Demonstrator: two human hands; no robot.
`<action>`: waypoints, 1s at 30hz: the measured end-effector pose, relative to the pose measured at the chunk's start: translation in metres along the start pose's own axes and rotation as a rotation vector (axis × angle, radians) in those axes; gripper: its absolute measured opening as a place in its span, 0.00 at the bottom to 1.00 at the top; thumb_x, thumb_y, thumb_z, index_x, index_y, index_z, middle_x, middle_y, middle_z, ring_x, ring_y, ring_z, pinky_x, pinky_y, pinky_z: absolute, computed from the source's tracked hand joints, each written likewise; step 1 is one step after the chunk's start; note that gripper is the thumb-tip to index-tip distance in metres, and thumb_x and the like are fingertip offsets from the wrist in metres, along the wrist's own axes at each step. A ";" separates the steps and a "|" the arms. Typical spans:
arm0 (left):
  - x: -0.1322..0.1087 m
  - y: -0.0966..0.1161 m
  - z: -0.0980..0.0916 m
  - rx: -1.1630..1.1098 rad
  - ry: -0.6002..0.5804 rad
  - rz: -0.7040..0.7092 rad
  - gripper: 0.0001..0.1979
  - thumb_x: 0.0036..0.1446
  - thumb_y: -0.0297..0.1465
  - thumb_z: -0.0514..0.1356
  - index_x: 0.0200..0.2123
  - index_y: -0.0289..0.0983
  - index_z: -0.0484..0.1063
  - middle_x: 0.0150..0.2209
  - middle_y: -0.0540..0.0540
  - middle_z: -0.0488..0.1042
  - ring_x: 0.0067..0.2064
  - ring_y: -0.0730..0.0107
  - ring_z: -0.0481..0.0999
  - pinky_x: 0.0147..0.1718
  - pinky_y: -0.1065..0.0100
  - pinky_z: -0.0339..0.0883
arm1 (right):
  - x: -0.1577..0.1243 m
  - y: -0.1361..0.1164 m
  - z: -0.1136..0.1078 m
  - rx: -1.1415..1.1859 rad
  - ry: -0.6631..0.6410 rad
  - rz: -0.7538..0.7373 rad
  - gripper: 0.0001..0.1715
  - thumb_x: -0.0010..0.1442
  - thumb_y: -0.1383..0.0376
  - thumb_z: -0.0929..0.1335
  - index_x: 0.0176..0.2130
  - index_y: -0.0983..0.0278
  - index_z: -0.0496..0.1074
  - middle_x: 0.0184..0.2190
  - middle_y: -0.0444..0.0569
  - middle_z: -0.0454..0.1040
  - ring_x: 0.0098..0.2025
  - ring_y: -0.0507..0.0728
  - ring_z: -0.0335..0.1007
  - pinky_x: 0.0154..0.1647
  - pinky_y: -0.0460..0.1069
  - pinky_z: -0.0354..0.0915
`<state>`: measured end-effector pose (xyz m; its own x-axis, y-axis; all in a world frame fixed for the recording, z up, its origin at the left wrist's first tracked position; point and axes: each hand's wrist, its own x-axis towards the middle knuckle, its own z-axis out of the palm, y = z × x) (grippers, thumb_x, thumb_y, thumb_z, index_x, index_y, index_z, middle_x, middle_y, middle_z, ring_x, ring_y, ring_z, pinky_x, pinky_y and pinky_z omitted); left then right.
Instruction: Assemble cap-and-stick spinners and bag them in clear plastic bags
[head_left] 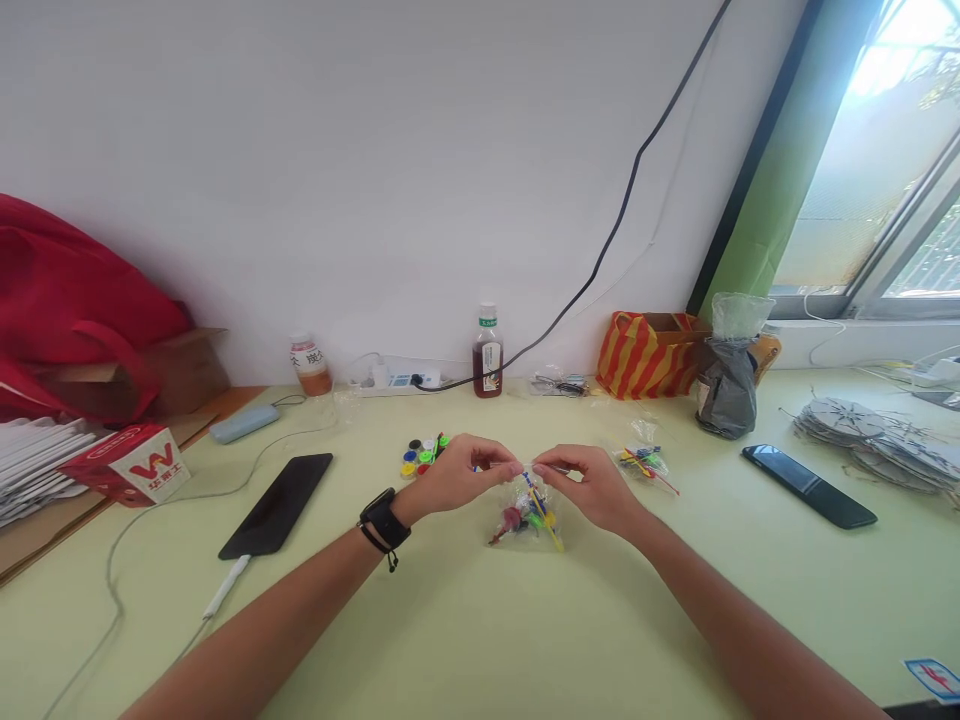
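My left hand and my right hand meet above the pale green table, each pinching the top edge of a small clear plastic bag. The bag hangs between them and holds colourful small parts and thin sticks. My left wrist wears a black watch. Just behind my left hand lies a cluster of small coloured caps. A second small clear bag of coloured sticks lies right of my right hand.
A black phone with a white cable lies left, another dark phone right. Two bottles, a power strip, a striped bag, a grey wrapped bundle and a red box line the back.
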<state>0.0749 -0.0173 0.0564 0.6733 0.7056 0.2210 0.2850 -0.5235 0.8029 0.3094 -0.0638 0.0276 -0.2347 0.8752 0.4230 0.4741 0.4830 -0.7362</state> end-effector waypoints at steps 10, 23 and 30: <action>0.003 -0.003 -0.002 -0.165 0.007 -0.048 0.18 0.57 0.43 0.70 0.38 0.32 0.83 0.35 0.41 0.83 0.36 0.65 0.78 0.37 0.67 0.71 | 0.001 -0.001 0.000 0.118 -0.032 0.056 0.20 0.66 0.50 0.68 0.39 0.62 0.82 0.33 0.51 0.82 0.35 0.57 0.75 0.34 0.50 0.69; 0.001 0.001 0.000 -0.162 0.006 -0.066 0.16 0.55 0.40 0.72 0.36 0.32 0.84 0.34 0.40 0.84 0.34 0.66 0.78 0.34 0.68 0.70 | 0.001 -0.005 -0.004 0.081 -0.022 0.018 0.17 0.61 0.51 0.73 0.40 0.62 0.82 0.34 0.50 0.79 0.37 0.57 0.74 0.36 0.50 0.69; 0.000 0.004 0.001 -0.138 -0.029 -0.064 0.18 0.54 0.43 0.71 0.36 0.32 0.85 0.33 0.39 0.84 0.33 0.65 0.78 0.32 0.68 0.69 | -0.003 -0.009 -0.002 0.023 -0.150 0.000 0.17 0.68 0.53 0.68 0.41 0.62 0.80 0.29 0.47 0.79 0.31 0.54 0.69 0.31 0.47 0.64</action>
<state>0.0771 -0.0198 0.0590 0.6771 0.7199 0.1526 0.2323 -0.4060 0.8839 0.3070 -0.0708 0.0341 -0.3603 0.8684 0.3407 0.4545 0.4823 -0.7489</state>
